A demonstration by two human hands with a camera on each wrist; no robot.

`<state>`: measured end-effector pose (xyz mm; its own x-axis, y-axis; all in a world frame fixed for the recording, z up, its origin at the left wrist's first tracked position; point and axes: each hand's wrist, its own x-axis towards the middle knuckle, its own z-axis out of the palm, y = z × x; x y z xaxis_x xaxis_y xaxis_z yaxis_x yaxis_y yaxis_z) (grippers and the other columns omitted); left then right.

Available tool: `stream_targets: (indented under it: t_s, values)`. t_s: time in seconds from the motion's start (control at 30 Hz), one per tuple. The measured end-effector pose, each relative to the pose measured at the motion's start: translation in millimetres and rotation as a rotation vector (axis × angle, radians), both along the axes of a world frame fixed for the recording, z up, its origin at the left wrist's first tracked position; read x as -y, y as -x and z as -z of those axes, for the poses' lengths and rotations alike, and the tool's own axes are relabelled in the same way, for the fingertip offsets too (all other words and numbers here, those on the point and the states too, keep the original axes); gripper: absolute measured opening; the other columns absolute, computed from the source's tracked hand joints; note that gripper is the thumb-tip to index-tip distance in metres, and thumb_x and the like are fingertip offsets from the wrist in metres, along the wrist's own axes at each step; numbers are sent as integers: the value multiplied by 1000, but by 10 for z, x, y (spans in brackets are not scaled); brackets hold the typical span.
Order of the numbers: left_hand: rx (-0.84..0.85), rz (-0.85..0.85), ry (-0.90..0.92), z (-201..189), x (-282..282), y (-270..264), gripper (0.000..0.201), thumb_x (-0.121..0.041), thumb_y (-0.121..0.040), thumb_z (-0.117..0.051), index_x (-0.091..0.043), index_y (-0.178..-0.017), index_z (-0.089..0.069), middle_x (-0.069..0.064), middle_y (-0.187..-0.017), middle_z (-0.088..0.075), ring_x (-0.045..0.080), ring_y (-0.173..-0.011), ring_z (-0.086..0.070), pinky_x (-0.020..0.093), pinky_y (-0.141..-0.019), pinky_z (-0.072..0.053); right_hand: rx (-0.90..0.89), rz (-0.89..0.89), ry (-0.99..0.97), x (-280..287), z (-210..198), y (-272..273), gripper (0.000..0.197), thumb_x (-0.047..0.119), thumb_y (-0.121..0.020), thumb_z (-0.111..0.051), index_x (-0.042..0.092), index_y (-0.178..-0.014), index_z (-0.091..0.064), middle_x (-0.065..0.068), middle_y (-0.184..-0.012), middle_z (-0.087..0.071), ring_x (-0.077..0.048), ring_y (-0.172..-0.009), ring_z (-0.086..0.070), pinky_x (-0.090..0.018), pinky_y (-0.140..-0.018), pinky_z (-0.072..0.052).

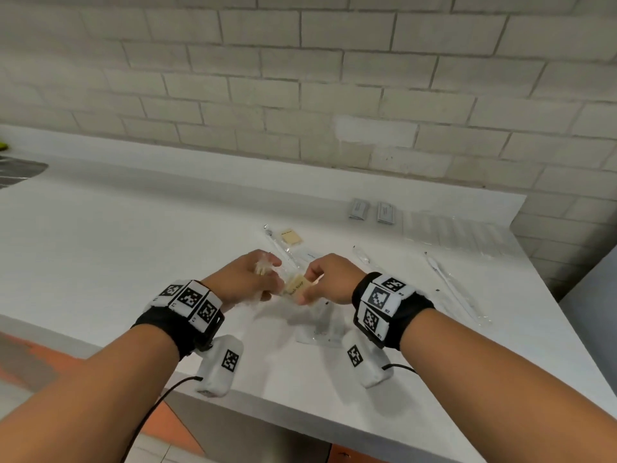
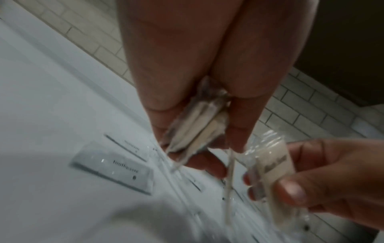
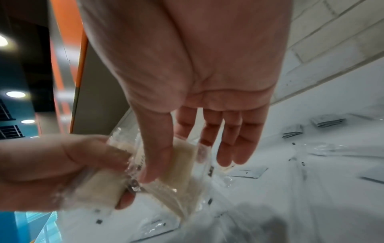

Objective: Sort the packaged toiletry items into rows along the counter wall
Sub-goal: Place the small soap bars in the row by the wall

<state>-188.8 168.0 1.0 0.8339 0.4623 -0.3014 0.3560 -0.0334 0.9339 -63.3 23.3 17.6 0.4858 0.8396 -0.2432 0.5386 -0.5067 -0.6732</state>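
Both the left hand (image 1: 248,279) and the right hand (image 1: 329,279) are pinching wrapped soap bars (image 1: 296,285), while only two grey sachets (image 1: 372,211) are lying near the wall (image 1: 300,78), most packets remaining scattered.

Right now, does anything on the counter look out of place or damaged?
No damage or spill shows. Two grey sachets sit neatly by the wall, but the long wrapped sticks lie askew and scattered. Both the left hand and the right hand grip wrapped soaps.
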Motion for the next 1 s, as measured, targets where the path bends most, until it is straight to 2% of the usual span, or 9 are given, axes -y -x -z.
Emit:
stream_targets:
  t_s: [0.17,0.3,0.43,0.5,0.6,0.7,0.8,0.87,1.0]
  values:
    - [98,-25,31,-189,-341,-165,37,3,-84,-64,-7,-119,-52,9,-82,-63,27,-77,-57,39,-78,-45,-22,4,-48,-434,-41,-190,43,19,-69,-85,20,-63,-42,4,-64,-43,-15,-60,-38,-25,-56,-31]
    - [149,-46,70,-264,-614,-398,34,-14,-88,-68,-9,-119,-53,12,-97,-64,20,-77,-63,26,-68,-52,-82,107,-77,-787,-86,-443,46,21,-63,-89,18,-83,-47,1,-79,-54,-19,-70,-52,-28,-64,-41]
    - [130,-17,-6,-302,-925,-637,38,-6,-83,-72,-13,-115,-54,6,-93,-64,17,-75,-64,25,-66,-50,-117,100,-30,-1132,-119,-678,43,24,-62,-90,19,-81,-51,1,-79,-60,-15,-65,-58,-26,-58,-46]
    - [124,-34,-32,-288,-1079,-754,38,-2,-82,-71,-11,-115,-54,8,-90,-62,16,-66,-61,22,-58,-48,-170,79,10,-1270,-138,-799,42,26,-64,-88,19,-87,-55,3,-80,-61,-12,-68,-61,-25,-64,-49]
    - [120,-77,-40,-263,-1320,-889,38,-1,-83,-70,-7,-116,-53,9,-83,-62,17,-57,-54,20,-49,-46,-283,67,87,-1412,-185,-1037,50,36,-69,-84,21,-109,-59,5,-97,-67,-11,-88,-66,-25,-76,-52]
    - [111,-130,-32,-188,-1586,-997,37,-2,-84,-69,-6,-117,-53,9,-81,-61,19,-57,-53,22,-51,-47,-364,181,109,-1577,-136,-1289,43,32,-79,-76,18,-117,-61,1,-116,-64,-17,-100,-63,-33,-88,-51]
    - [102,-178,-46,-91,-1781,-1091,32,-5,-85,-68,-8,-115,-55,11,-84,-58,17,-59,-55,18,-48,-47,-62,232,211,-1765,28,-1409,34,33,-83,-70,8,-107,-67,-6,-109,-67,-24,-101,-66,-33,-89,-53]
    - [104,-199,-41,-43,-1890,-1157,30,-5,-85,-68,-9,-113,-56,11,-86,-57,16,-60,-56,17,-48,-48,118,170,315,-1905,160,-1390,43,42,-77,-73,7,-102,-68,-6,-104,-68,-26,-103,-66,-34,-88,-54]
    - [110,-209,-52,-2,-2067,-1302,28,-6,-85,-68,-9,-110,-56,12,-88,-56,18,-59,-55,20,-50,-49,240,131,484,-2121,341,-1325,26,32,-76,-75,10,-77,-60,-5,-81,-62,-20,-71,-58,-26,-63,-49]
